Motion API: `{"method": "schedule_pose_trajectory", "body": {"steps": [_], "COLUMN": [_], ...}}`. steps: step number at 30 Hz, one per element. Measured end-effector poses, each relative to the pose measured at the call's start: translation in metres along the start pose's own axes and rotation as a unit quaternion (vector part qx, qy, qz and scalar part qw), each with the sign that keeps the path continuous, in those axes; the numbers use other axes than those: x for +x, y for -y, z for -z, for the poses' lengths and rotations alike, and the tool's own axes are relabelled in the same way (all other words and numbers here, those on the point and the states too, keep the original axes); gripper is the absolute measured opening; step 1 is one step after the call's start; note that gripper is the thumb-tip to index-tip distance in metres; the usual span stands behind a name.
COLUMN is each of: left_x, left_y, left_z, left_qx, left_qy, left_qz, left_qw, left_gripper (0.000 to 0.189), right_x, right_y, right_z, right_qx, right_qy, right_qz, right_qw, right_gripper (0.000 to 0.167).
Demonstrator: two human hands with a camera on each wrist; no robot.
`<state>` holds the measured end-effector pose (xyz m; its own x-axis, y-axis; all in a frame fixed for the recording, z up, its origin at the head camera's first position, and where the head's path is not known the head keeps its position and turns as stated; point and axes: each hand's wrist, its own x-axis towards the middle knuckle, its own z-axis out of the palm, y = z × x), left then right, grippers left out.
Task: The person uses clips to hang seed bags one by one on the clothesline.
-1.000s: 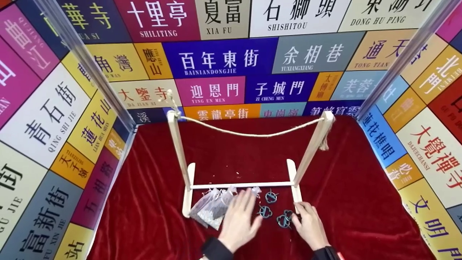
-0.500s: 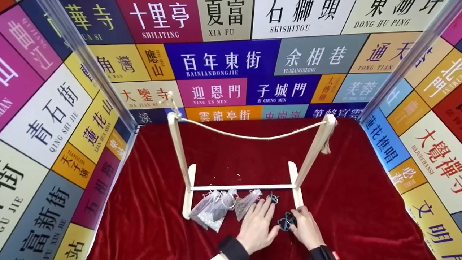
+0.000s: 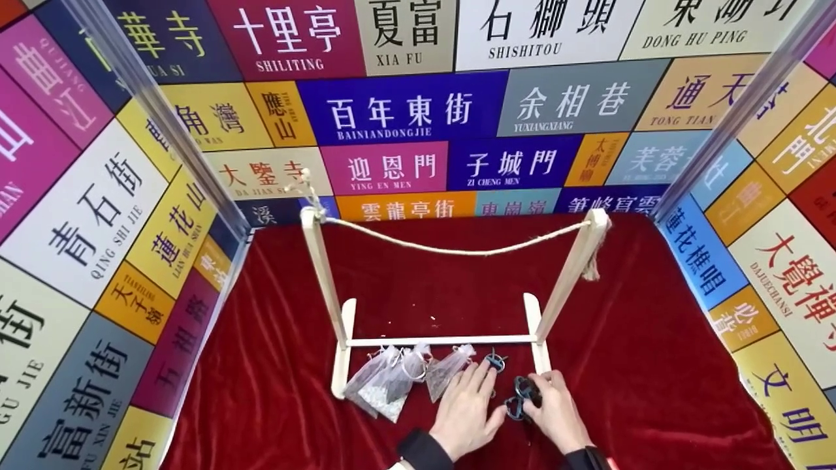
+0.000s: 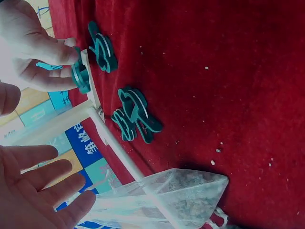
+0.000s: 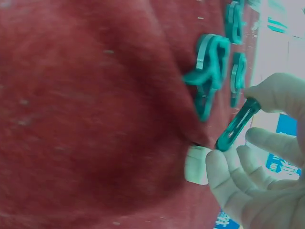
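Note:
My right hand pinches a green plastic spring clip between thumb and fingers, beside the wooden stand's right foot. Another green clip lies on the cloth close to that hand. My left hand has its fingers extended and spread, low over the cloth. Just past its fingertips is a clip; the left wrist view shows two clips near each other there. To the left hand's left lie several sheer drawstring bags, with pale and dark grains inside.
A wooden stand with two tall posts spans the cloth behind the bags and clips. A slack rope hangs between the post tops. Red velvet cloth covers the table, with small crumbs on it. Printed panels enclose three sides.
My left hand has moved right, off the bags and over beside the clips, covering part of them. My right hand has shifted slightly at the right-hand clips, and its fingers now grip one.

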<state>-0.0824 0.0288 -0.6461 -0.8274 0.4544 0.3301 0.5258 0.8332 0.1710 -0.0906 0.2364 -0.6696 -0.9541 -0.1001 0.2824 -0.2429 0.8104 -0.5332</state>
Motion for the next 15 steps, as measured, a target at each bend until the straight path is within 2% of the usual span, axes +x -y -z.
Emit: {"method": "schedule_pose_trajectory", "body": {"steps": [2,4,7,9,10,12,15], "left_x": [0.002,0.006,0.012,0.015,0.017,0.02,0.024], "left_y": [0.001,0.002,0.003,0.004,0.004,0.004,0.004], "left_z": [0.003,0.007,0.015,0.02,0.023,0.026,0.031], "left_qx": [-0.041,-0.093,-0.187,-0.256,-0.292,-0.362,-0.451], "left_qy": [-0.007,-0.012,-0.02,-0.025,-0.024,-0.016,-0.002], "left_qz": [0.018,0.045,0.094,0.126,0.142,0.171,0.213], "left_qw": [0.999,0.9945,0.9775,0.9581,0.9455,0.9161,0.8668], "left_gripper": [0.06,0.057,0.05,0.045,0.042,0.038,0.03], "right_x": [0.003,0.008,0.015,0.019,0.02,0.023,0.026], "right_y": [0.004,0.009,0.018,0.025,0.029,0.036,0.046], "right_z": [0.003,0.007,0.015,0.021,0.024,0.028,0.034], "right_qx": [0.009,0.021,0.04,0.05,0.055,0.06,0.061], "right_qy": [-0.029,-0.055,-0.08,-0.087,-0.088,-0.089,-0.087], "right_qz": [0.028,0.059,0.104,0.129,0.141,0.163,0.193], "right_qw": [0.9991,0.9965,0.9906,0.9865,0.9846,0.9808,0.9753], "right_gripper": [0.052,0.055,0.058,0.058,0.059,0.059,0.059]}}
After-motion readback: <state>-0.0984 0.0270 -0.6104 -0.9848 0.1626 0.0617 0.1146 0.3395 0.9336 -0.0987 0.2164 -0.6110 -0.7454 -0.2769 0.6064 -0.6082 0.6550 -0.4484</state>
